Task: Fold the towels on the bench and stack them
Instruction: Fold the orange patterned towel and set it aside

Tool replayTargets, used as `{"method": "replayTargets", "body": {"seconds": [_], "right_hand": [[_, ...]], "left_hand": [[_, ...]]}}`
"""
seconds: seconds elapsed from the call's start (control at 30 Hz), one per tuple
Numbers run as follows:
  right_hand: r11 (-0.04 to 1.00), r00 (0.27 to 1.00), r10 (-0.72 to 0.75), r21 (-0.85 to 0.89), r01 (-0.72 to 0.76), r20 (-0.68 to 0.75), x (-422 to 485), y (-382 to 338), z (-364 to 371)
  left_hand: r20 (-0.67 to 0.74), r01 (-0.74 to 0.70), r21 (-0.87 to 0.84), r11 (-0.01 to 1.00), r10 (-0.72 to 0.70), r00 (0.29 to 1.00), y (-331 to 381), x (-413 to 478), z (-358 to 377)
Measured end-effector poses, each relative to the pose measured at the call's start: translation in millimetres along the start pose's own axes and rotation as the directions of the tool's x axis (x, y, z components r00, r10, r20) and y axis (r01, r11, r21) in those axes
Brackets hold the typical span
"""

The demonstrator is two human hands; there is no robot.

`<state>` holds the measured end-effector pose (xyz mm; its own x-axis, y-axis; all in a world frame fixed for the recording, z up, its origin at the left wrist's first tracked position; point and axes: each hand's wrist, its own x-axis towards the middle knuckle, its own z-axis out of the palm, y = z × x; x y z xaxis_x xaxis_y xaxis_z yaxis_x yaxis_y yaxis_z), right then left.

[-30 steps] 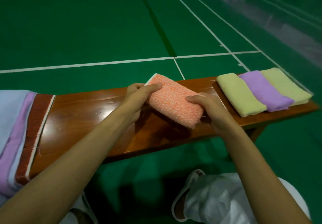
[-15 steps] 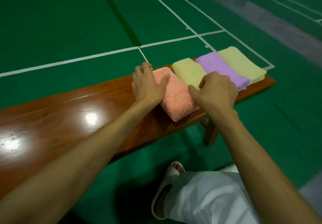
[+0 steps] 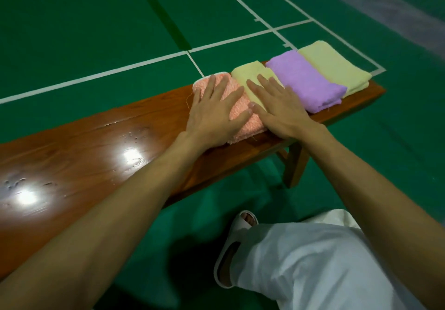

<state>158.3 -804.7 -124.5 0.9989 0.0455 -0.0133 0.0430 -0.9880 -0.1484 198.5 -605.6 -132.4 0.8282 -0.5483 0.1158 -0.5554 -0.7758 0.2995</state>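
A folded orange towel (image 3: 248, 127) lies on the wooden bench (image 3: 101, 146), touching a folded pale yellow towel (image 3: 250, 73) on its right. Beyond that come a folded purple towel (image 3: 305, 80) and another pale yellow towel (image 3: 334, 66), side by side toward the bench's right end. My left hand (image 3: 214, 112) lies flat on the orange towel with fingers spread. Flat beside it, my right hand (image 3: 279, 109) covers the seam between the orange and first yellow towel. Both hands press down and grip nothing.
The bench stands on a green sports floor (image 3: 96, 25) with white court lines. Its glossy top stretches left with bright light reflections. A bench leg (image 3: 293, 165) shows under the right part. My white trouser leg (image 3: 313, 261) and a white slipper (image 3: 231, 256) are below.
The orange towel was carried right and set down against the row of folded towels. Both hands went from gripping it to lying flat with fingers straight. The camera view swung right.
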Motion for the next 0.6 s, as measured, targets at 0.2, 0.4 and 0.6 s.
{"method": "replayTargets", "body": {"seconds": [0.2,0.4,0.6], "right_hand": [[0.998,0.993,0.069,0.007,-0.069,-0.092,-6.6,-10.3,-19.5],[0.994,0.979,0.018,0.106,0.004,-0.203,-18.9,-55.1,-46.8],[0.987,0.971,-0.149,0.03,0.157,-0.185,-15.9,-146.2,-54.4]], "left_hand": [[-0.007,0.058,-0.102,0.993,-0.059,0.998,6.5,-5.0,-6.4],[-0.115,0.05,-0.188,0.981,-0.072,0.991,-4.5,-41.1,-39.6],[-0.18,0.077,-0.082,0.994,-0.09,0.98,-73.5,-119.0,-78.1]]}}
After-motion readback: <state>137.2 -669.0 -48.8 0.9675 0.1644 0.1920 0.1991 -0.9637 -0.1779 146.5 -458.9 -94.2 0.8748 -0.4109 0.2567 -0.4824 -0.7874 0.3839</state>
